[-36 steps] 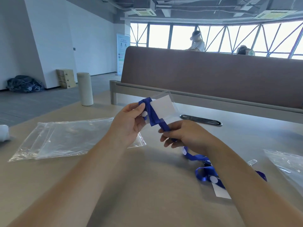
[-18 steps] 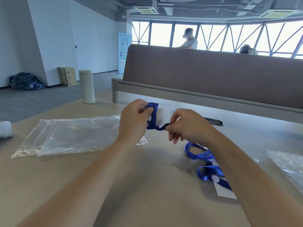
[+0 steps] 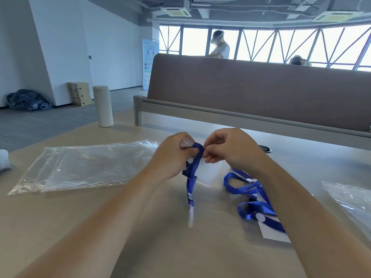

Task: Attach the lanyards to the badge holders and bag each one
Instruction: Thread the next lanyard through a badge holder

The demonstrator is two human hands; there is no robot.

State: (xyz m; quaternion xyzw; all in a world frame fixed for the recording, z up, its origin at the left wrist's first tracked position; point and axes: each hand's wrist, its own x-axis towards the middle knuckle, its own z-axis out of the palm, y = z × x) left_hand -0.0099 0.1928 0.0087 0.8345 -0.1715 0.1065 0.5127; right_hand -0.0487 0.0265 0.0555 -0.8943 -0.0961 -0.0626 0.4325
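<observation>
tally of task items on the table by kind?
Blue lanyards: 2, one held in both hands, one lying on the table
Badge holders: 2, one held, one lying on the table
Clear bag piles: 2, left and right; bags per pile unclear
Total: 6

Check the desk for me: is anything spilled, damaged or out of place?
Nothing stands out. Both hands, left hand and right hand, pinch the blue lanyard at the badge holder. The spare lanyards lie tangled but intact, and the clear bags lie flat on the table.
</observation>
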